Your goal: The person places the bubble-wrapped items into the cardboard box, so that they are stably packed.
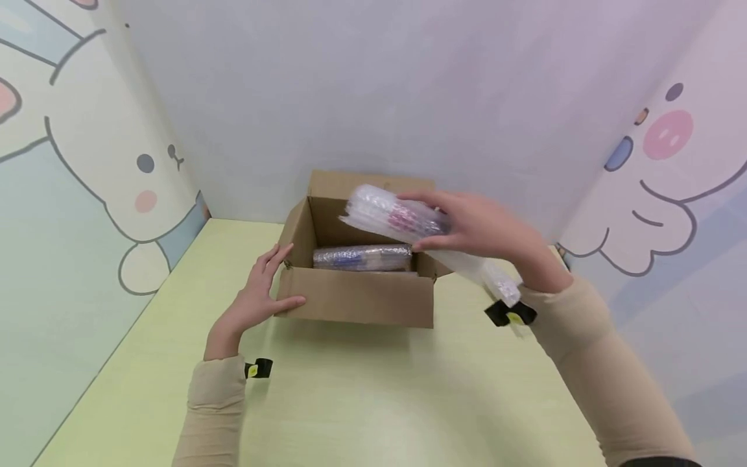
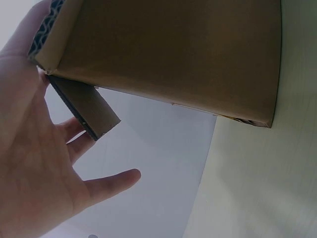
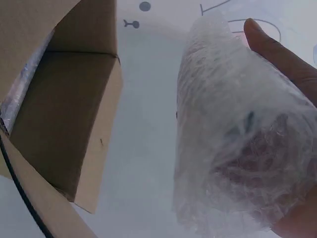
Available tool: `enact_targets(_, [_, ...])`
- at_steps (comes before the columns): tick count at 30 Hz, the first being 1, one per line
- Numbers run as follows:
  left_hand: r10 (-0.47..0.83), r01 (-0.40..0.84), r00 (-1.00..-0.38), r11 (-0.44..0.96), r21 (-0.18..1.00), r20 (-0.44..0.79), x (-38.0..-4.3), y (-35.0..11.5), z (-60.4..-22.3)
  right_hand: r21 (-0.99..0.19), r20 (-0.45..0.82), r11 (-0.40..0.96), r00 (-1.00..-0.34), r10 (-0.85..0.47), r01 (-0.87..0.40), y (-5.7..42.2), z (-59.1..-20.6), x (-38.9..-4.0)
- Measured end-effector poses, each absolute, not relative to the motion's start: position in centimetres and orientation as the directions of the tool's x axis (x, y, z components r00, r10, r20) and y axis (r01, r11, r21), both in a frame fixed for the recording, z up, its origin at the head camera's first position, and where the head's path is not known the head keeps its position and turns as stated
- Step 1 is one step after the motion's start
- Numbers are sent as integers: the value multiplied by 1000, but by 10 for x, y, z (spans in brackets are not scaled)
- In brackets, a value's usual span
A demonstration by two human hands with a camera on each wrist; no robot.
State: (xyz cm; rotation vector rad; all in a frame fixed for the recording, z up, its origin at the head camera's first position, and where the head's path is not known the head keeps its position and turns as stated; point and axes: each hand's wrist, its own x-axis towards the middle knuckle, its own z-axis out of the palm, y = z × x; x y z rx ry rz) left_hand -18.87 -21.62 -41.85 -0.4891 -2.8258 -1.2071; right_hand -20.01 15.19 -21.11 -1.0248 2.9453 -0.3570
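My right hand [image 1: 475, 224] grips a bubble-wrapped bundle [image 1: 379, 211], thumb and fingers on opposite sides, above the right part of an open cardboard box [image 1: 356, 295]. Something pink and dark shows through the clear wrap; what it is I cannot tell. A loose tail of wrap [image 1: 500, 282] hangs under the wrist. My left hand [image 1: 253, 298] touches the box's front left corner, thumb along the front flap, other fingers straight and spread beside the left flap. Inside the box lies another bubble-wrapped package [image 1: 362, 258], bluish and tan beneath the plastic.
The box stands on a pale yellow-green table [image 1: 362, 402], flaps folded outward. Behind it rises a plain whitish wall [image 1: 362, 84]. Side walls carry cartoon animals, a rabbit [image 1: 117, 162] on the left and a pig-nosed figure [image 1: 668, 136] on the right.
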Motion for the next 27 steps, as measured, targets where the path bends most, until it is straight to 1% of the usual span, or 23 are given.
enact_targets(3, [275, 299, -950, 647, 702, 151, -189, -216, -419, -247, 23, 747, -774, -632, -617, 136, -215, -218])
enact_targets(8, [275, 302, -949, 645, 702, 156, -190, -217, -421, -271, -39, 714, -734, -678, -645, 113, -226, -247])
enact_targets(13, [275, 307, -948, 647, 698, 162, -190, -216, -421, -298, -119, 704, -707, -697, -644, 97, -240, -273])
enact_targets(18, [270, 304, -949, 649, 697, 163, -188, -216, -422, -367, -223, 704, -678, -701, -607, 87, -259, -291])
enact_targets(23, [270, 307, -948, 642, 702, 169, -186, -216, -423, -415, -321, 736, -671, -668, -534, 85, -278, -301])
enact_targets(27, [270, 312, -947, 635, 707, 175, -185, -216, -424, -430, -353, 744, -662, -661, -512, 85, -294, -308])
